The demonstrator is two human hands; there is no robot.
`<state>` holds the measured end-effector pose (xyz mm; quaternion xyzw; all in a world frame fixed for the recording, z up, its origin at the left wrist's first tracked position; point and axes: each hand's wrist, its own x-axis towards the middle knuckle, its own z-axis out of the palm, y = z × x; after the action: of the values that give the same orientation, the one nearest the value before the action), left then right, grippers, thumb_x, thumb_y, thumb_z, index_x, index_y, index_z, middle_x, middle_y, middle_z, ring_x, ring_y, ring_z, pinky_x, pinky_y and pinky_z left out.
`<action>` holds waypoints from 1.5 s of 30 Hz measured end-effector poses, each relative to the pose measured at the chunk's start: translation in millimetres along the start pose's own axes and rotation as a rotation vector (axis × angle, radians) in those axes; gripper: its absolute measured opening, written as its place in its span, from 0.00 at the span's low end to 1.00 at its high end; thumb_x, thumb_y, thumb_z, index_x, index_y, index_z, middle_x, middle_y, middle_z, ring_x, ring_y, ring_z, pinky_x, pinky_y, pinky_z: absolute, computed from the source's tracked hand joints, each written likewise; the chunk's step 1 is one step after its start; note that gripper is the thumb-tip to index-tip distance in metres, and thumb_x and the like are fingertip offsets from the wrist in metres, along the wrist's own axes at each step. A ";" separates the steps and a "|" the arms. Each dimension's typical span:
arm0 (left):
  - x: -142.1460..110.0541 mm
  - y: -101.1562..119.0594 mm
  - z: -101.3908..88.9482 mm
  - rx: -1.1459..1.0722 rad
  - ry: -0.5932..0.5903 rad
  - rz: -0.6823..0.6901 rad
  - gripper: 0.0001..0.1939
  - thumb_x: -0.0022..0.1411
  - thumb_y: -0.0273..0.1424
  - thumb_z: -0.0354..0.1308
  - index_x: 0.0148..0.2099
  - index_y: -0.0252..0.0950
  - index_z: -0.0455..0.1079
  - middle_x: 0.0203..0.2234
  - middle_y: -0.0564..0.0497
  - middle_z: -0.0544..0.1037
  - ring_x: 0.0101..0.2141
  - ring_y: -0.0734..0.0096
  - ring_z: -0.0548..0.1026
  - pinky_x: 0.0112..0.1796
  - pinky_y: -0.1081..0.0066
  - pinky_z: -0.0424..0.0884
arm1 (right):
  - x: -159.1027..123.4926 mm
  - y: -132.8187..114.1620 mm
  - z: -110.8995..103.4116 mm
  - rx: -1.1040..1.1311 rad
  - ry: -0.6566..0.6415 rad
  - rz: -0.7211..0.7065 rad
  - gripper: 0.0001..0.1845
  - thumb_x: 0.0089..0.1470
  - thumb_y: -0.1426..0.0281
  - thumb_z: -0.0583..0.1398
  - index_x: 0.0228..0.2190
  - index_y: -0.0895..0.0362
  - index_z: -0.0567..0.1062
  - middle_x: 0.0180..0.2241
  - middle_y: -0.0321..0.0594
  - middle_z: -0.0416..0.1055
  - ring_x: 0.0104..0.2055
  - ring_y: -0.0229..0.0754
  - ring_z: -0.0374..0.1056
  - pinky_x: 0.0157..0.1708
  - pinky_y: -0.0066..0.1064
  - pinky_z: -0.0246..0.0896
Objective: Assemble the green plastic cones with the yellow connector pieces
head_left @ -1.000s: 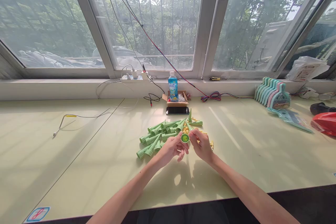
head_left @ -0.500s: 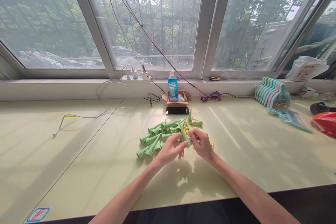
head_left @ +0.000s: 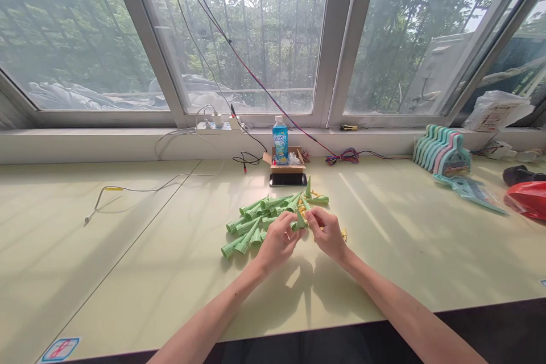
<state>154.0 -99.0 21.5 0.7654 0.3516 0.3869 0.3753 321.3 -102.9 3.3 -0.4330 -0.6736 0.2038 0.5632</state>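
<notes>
In the head view, my left hand (head_left: 279, 242) is closed around the lower part of a green plastic cone (head_left: 301, 219), whose pointed end tips upward. Close beside it, my right hand (head_left: 327, 232) is pinched, and a slim green cone-shaped piece (head_left: 305, 203) sticks up from its fingertips. Its lower end is hidden by the fingers. A heap of similar green cones (head_left: 245, 239) lies just beyond and left of my hands. Small yellow pieces (head_left: 343, 234) are scattered behind and beside my right hand, partly covered by it.
Behind the heap are a black phone (head_left: 288, 180) and a small cardboard box (head_left: 289, 169) with a blue drink bottle (head_left: 280, 141). A thin cable (head_left: 149, 189) crosses the table's left side. Small dustpan-like items (head_left: 443, 151) and a red object (head_left: 526, 200) sit far right.
My left hand has turned inward and its fingers have curled closer around the green cone, which now stands more upright and shows less of its length. The right hand has barely moved.
</notes>
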 end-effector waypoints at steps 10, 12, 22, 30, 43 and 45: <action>8.4 -2.6 -5.8 -0.591 -0.050 -0.325 0.28 0.62 0.55 0.55 0.30 0.32 0.67 0.22 0.53 0.70 0.15 0.78 0.68 0.16 0.77 0.62 | -1.7 -4.5 -2.6 0.021 0.098 -0.065 0.16 0.68 0.62 0.51 0.28 0.55 0.65 0.20 0.29 0.55 0.20 0.33 0.50 0.19 0.25 0.48; 8.9 -3.9 -6.3 -0.635 -0.146 -0.382 0.33 0.62 0.57 0.53 0.25 0.30 0.69 0.18 0.51 0.70 0.14 0.78 0.67 0.15 0.76 0.61 | -2.4 -2.6 -2.6 0.021 0.063 -0.104 0.16 0.68 0.63 0.51 0.28 0.55 0.64 0.21 0.30 0.56 0.21 0.33 0.50 0.20 0.25 0.48; 6.3 -4.5 -9.3 -0.663 -0.247 -0.445 0.31 0.60 0.56 0.57 0.29 0.28 0.73 0.20 0.50 0.73 0.14 0.80 0.66 0.18 0.76 0.62 | -1.7 5.0 -0.5 0.010 -0.026 -0.140 0.15 0.68 0.65 0.52 0.28 0.55 0.64 0.21 0.30 0.57 0.21 0.32 0.50 0.21 0.24 0.48; 2.7 -9.3 -6.4 -0.379 -0.141 -0.294 0.21 0.61 0.48 0.61 0.31 0.34 0.65 0.15 0.57 0.67 0.16 0.76 0.67 0.18 0.77 0.63 | -3.3 8.0 2.1 0.008 -0.025 -0.075 0.16 0.67 0.65 0.52 0.27 0.55 0.64 0.21 0.30 0.55 0.21 0.33 0.48 0.20 0.25 0.46; -1.8 -14.2 -1.1 0.086 0.135 0.216 0.06 0.65 0.32 0.60 0.42 0.36 0.71 0.38 0.49 0.71 0.24 0.81 0.66 0.23 0.77 0.67 | -0.6 -2.8 4.2 0.047 -0.033 0.050 0.19 0.66 0.62 0.52 0.23 0.55 0.63 0.18 0.29 0.53 0.20 0.33 0.48 0.20 0.27 0.44; -2.0 -15.1 -1.3 0.121 0.129 0.258 0.05 0.67 0.32 0.57 0.43 0.37 0.71 0.38 0.49 0.71 0.23 0.82 0.66 0.22 0.78 0.67 | -0.6 -3.6 4.0 0.048 -0.040 0.054 0.20 0.66 0.62 0.52 0.23 0.55 0.63 0.18 0.29 0.53 0.20 0.33 0.48 0.20 0.27 0.44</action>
<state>148.3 -93.2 8.7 0.7989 0.2965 0.4585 0.2521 316.3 -104.6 4.5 -0.4334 -0.6676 0.2434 0.5543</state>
